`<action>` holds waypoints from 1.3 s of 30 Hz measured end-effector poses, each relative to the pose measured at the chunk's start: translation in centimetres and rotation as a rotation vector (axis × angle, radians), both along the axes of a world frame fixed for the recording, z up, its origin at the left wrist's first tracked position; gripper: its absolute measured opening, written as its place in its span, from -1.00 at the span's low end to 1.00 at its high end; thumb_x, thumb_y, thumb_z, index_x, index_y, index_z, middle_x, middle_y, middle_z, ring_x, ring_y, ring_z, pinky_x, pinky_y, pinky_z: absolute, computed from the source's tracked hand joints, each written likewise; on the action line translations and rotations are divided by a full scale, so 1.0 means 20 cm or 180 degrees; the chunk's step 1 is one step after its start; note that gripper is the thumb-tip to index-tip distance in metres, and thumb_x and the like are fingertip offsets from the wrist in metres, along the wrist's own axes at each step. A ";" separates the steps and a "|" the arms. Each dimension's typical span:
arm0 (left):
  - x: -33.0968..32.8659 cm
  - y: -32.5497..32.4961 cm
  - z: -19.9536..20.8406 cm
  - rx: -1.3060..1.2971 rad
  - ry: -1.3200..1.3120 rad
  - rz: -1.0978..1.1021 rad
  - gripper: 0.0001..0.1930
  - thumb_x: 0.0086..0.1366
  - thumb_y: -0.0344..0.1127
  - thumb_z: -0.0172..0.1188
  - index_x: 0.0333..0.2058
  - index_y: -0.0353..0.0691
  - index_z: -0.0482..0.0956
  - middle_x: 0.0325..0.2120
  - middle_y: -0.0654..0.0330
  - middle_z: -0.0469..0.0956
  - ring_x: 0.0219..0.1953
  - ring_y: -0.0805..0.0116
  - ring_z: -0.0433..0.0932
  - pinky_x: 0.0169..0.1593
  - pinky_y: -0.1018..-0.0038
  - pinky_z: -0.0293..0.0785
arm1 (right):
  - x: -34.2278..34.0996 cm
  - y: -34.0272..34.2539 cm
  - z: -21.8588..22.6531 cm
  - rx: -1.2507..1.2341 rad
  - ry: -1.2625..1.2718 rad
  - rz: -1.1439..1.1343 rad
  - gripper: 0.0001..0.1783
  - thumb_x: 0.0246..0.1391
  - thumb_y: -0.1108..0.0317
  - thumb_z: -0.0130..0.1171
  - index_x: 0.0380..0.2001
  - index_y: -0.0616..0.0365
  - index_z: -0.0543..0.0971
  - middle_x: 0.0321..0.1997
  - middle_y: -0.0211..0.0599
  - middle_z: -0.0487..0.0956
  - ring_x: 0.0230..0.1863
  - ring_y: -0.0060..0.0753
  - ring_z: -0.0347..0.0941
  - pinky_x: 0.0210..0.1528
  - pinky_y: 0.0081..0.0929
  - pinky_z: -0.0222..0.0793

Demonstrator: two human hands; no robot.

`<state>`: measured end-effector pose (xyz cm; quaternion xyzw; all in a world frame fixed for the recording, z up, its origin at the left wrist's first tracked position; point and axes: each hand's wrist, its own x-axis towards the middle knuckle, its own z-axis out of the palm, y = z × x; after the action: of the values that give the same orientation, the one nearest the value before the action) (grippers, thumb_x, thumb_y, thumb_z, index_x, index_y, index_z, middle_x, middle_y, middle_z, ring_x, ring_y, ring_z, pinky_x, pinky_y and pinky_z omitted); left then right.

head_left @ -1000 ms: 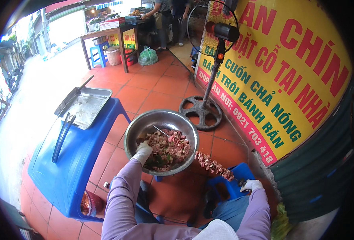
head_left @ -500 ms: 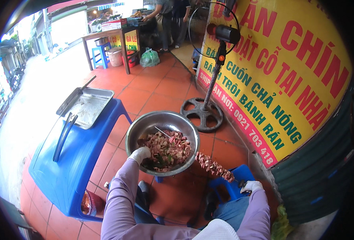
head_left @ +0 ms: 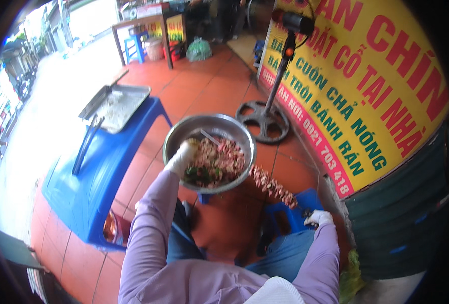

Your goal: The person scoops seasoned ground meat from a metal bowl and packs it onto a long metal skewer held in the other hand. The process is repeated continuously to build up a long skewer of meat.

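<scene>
A wide metal bowl (head_left: 250, 133) in front of me holds small pieces of raw meat (head_left: 227, 161) with some green leaves among them. My left hand (head_left: 183, 156), in a white glove, reaches over the bowl's left rim to the meat; blur hides its fingers. At lower right my right hand (head_left: 319, 218), also white-gloved, is closed around the dark handle end of a long skewer. Meat threaded on the skewer (head_left: 274, 187) slants up to the bowl's right rim. A bare pale rod (head_left: 209, 137) over the meat lines up with it, seemingly its tip end.
A blue plastic table (head_left: 90, 190) at left carries a metal tray (head_left: 125, 104) and dark tongs (head_left: 86, 147). A blue stool (head_left: 308, 201) stands beneath my right hand. Beyond the bowl are a fan's round base (head_left: 262, 123) and a large yellow sign (head_left: 356, 96).
My left hand has moved farther into the bowl, up toward the bare rod. My right hand still grips the skewer. The whole view has shifted slightly and blurred.
</scene>
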<state>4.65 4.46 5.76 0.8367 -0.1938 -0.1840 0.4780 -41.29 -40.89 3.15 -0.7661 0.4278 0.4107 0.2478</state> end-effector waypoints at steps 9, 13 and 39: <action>0.24 0.07 -0.40 -0.2207 -0.0002 -0.0095 -0.69 0.27 -0.49 0.00 0.00 -0.33 0.36 -0.16 0.06 0.48 -0.10 0.18 0.49 -0.02 0.32 0.46 | 0.01 0.01 -0.04 0.0364 -0.0273 0.0003 -0.76 -0.16 0.18 0.39 -0.50 0.04 0.57 -0.61 -0.48 0.49 -0.62 -0.59 0.31 -0.54 -0.50 0.27; 0.20 -0.18 -0.33 -0.3266 0.1508 0.0133 -0.68 0.29 -0.58 -0.11 0.03 -0.36 0.31 -0.08 0.03 0.42 -0.05 0.21 0.46 0.08 0.31 0.43 | -0.15 -0.08 -0.07 0.0405 -0.0213 -0.0235 -0.73 -0.18 0.18 0.42 -0.48 0.04 0.55 -0.59 -0.45 0.50 -0.61 -0.57 0.32 -0.54 -0.49 0.25; 0.28 -0.27 -0.25 -0.4081 0.2093 0.0988 -0.56 0.17 -0.67 -0.12 0.05 -0.28 0.23 -0.12 -0.04 0.41 -0.09 -0.04 0.47 -0.04 0.25 0.48 | -0.04 -0.02 0.00 0.0101 -0.0391 -0.0344 -0.66 -0.20 0.20 0.43 -0.41 0.08 0.51 -0.58 -0.40 0.50 -0.60 -0.57 0.32 -0.51 -0.48 0.28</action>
<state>10.33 -0.93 0.81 0.3124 0.0106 -0.2062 0.9272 -42.15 -41.27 3.14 -0.7616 0.4460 0.3557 0.3075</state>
